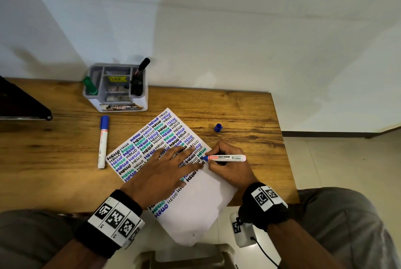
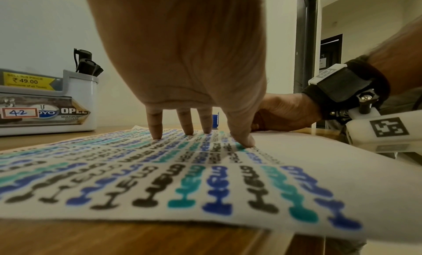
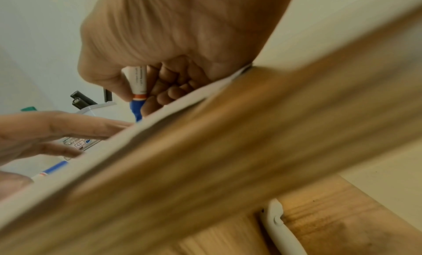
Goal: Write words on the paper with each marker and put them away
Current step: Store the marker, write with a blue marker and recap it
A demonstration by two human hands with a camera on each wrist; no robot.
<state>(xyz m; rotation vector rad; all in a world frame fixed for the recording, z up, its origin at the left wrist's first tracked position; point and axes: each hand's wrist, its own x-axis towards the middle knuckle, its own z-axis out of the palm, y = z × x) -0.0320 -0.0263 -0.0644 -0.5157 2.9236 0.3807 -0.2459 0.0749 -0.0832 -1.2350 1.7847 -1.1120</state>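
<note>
A: The right hand [image 1: 227, 160] grips an uncapped blue marker [image 1: 226, 157], nib on the paper [image 1: 201, 199] near its right edge. The left hand [image 1: 160, 169] lies flat, fingers [image 2: 157, 130] spread, pressing the sheet down.

B: What might go wrong?

A: I'd say smearing: the left fingers rest on written rows, so fresh ink could drag. The paper also overhangs the bench [image 1: 249, 112]; lift that hand and it may slide mid-stroke. And the loose cap [image 1: 218, 127] sits well apart, so it could roll.

B: Counts?

A: One paper, one cap. One more blue marker [image 1: 102, 140], capped, lies left of the sheet. In the organizer [image 1: 115, 88]: one green marker [image 1: 89, 86], and black ones [image 1: 138, 77], at least three; I can't tell exactly.
</note>
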